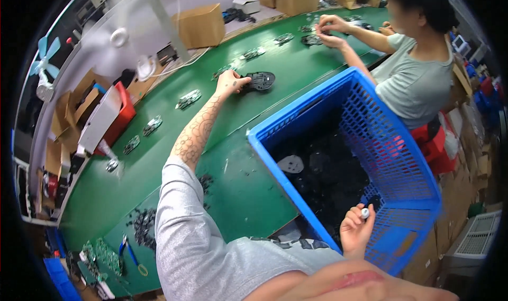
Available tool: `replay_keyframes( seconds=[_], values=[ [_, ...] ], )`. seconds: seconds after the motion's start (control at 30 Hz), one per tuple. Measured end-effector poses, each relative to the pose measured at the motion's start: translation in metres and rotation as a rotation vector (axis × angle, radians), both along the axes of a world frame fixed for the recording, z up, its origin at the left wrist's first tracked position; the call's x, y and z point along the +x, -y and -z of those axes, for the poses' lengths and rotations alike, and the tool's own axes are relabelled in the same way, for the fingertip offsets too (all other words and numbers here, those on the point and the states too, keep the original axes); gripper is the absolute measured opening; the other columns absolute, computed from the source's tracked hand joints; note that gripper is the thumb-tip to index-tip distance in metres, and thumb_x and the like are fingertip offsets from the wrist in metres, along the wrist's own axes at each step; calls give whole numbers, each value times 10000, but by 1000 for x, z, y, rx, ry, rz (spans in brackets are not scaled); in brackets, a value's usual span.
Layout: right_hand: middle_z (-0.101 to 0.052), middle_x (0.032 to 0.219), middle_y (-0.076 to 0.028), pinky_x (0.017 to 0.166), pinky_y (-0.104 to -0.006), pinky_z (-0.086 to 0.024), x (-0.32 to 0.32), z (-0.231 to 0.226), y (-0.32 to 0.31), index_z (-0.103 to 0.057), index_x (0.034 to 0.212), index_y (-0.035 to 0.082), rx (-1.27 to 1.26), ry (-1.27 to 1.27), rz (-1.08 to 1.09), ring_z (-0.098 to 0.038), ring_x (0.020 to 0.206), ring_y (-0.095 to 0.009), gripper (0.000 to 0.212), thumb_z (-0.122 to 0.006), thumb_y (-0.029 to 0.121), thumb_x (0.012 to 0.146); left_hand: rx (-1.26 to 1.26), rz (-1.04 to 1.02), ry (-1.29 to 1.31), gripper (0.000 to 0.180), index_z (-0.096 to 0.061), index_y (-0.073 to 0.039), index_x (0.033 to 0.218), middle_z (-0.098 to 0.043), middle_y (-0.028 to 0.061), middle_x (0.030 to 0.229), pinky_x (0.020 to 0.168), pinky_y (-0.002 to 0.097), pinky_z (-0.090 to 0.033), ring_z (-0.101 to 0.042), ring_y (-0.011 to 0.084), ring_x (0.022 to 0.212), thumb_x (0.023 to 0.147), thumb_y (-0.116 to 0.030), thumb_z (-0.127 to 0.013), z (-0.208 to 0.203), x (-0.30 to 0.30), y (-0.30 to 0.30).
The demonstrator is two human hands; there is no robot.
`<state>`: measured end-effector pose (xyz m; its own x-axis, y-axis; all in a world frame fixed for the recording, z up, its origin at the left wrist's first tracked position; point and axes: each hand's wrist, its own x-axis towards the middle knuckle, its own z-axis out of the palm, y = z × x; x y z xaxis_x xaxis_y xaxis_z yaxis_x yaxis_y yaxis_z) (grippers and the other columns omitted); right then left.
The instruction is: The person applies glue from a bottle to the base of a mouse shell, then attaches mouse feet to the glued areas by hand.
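My left hand (230, 83) stretches far over the green bench, its thumb and fingers closed on the near end of a black mouse shell (260, 81). The shell is rounded, with its inside parts facing up. My right hand (357, 228) is by the near end of a blue crate (312, 203), curled around a small pen-like thing with a white round end (365, 213). The rest of that thing is hidden by the fingers. Just beyond my left hand lies a green circuit board (225, 70).
More circuit boards (189, 99) lie in a line along the green bench (211, 158). Small black parts (143, 227) and blue-handled pliers (128, 254) are at the near left. Dark pieces fill the crate's bottom. A co-worker (413, 63) handles parts at the far right.
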<state>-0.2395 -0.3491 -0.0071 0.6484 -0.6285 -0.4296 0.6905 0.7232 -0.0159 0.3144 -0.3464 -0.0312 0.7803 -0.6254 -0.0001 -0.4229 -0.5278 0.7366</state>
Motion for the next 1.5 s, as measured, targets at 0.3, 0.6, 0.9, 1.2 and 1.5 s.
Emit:
replay_keyframes(
  seconds=[0.3, 0.6, 0.9, 1.2, 1.5],
  values=[
    [-522, 689, -49, 485, -231, -383, 5, -1, 2, -599, 919, 19, 63, -7, -32, -465, 572, -122, 325, -521, 330, 974, -32, -147, -58, 442, -704, 23, 736, -690, 100, 627, 606, 316, -556, -674, 183, 538, 737, -412, -779, 12, 12, 125],
    [-501, 672, -35, 486, -229, -374, 2, 2, 0, -601, 912, 23, 94, -25, -44, -455, 566, -115, 321, -529, 331, 971, -252, -230, -263, 367, -713, -7, 755, -706, 79, 677, 596, 259, -556, -670, 132, 541, 744, -366, -792, 29, 17, 193],
    [-468, 697, -26, 498, -232, -364, 4, -4, -1, -581, 955, 12, 52, -9, -49, -446, 578, -103, 313, -525, 319, 981, -428, 185, -542, 786, -330, 38, 1445, -490, 169, 1389, 901, 359, -522, -595, 242, 1137, 827, -223, -738, 15, -3, 131],
    [-483, 791, -44, 518, -232, -407, 9, -13, -3, -529, 1072, 21, -88, 219, -166, -483, 661, -116, 298, -564, 302, 978, -292, 544, -337, 367, -587, -74, 1258, -661, 65, 1070, 840, 301, -522, -611, 135, 950, 928, -233, -616, -100, -153, -142],
    [-494, 966, -28, 685, -248, -403, 50, -2, -54, -497, 1140, 97, -441, 164, -680, -459, 806, -118, 311, -641, 285, 937, -541, 358, -311, 657, -446, -68, 1405, -509, 146, 1271, 681, 293, -536, -624, 142, 704, 821, -162, -732, -64, -372, -252]
  ],
)
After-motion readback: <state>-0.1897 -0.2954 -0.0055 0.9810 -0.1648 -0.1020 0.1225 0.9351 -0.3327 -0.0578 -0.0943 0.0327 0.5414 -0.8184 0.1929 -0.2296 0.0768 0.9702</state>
